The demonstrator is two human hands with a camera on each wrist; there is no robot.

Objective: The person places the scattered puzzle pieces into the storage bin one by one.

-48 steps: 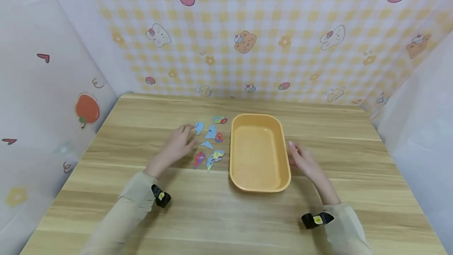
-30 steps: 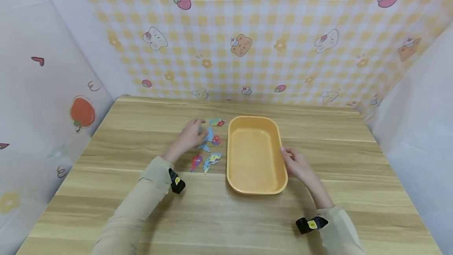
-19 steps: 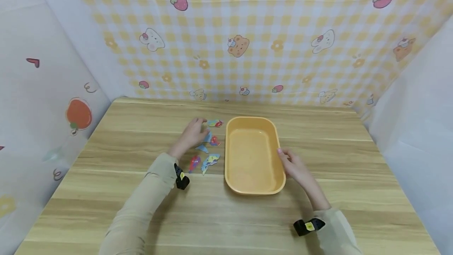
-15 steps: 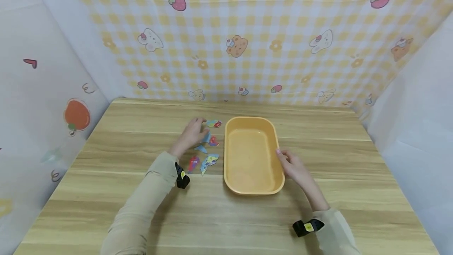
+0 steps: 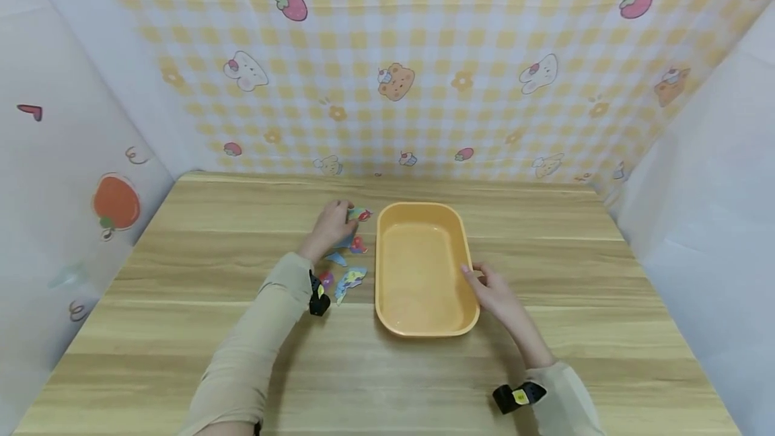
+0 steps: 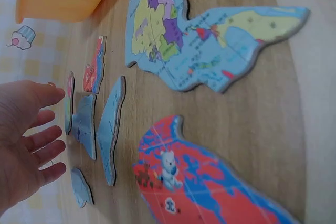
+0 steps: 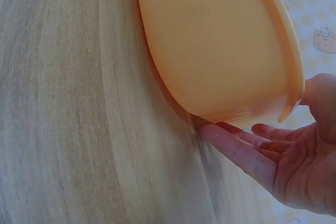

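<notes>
**Puzzle pieces all on the counter, tub bare**

The person's left hand (image 5: 329, 226) hovers over the far end of a small scatter of map puzzle pieces (image 5: 348, 258) lying flat on the wooden counter (image 5: 181, 328), just left of an orange tub (image 5: 387, 308). From the left wrist view the fingers (image 6: 44, 145) are spread and fairly straight, holding nothing; the nearest pieces are a small blue piece (image 6: 81, 187) and a long blue sliver (image 6: 111, 129) just beside the fingertips, with a colourful map piece (image 6: 205, 45) and a red piece with a bear (image 6: 194, 182) lying further back toward the wrist. I cannot tell whether a fingertip is actually touching any piece.

The right hand (image 5: 493, 291) sits against the tub's right side. In the right wrist view its fingers (image 7: 236, 148) are extended under the lip of the tub (image 7: 220, 51) with the thumb up by the rim, steadying it rather than clenching it.

As I read it, little is done: the tub's inside looks bare, and every piece I can make out is outside it on the counter. Nothing has been picked up or joined. All the pieces are left to deal with.
</notes>
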